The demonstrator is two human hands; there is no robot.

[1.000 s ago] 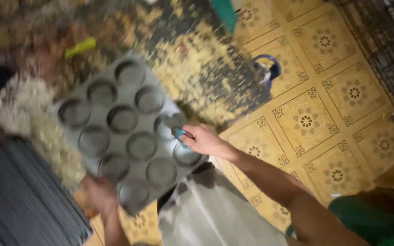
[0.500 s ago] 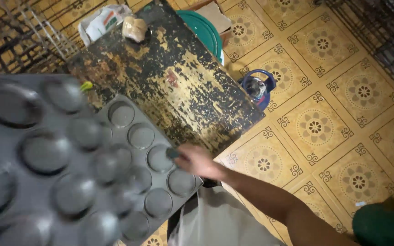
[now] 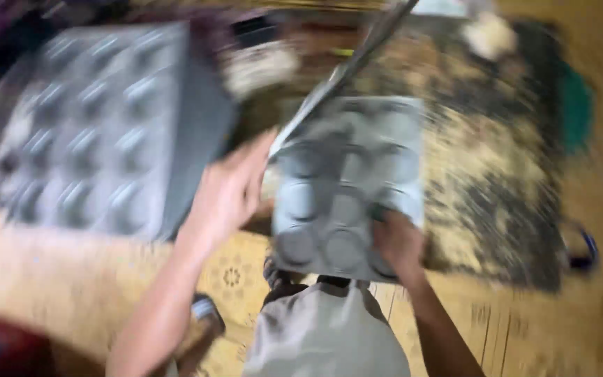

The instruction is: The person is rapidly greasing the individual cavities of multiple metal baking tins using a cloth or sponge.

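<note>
A right hand [image 3: 399,244] grips the near edge of a grey metal muffin tray [image 3: 349,185] over the worn dark surface [image 3: 497,174]; the left hand [image 3: 228,192], fingers open, hovers beside a stack of similar trays [image 3: 99,126]. A two-handed hold would steady it.

The scene is seen through a single head-worn camera, aimed steeply down over the person's own body. The worn worktop [image 3: 497,174] and patterned floor [image 3: 71,279] are viewed from close above, both forearms entering from the lower edge. Everything is smeared by motion blur.
</note>
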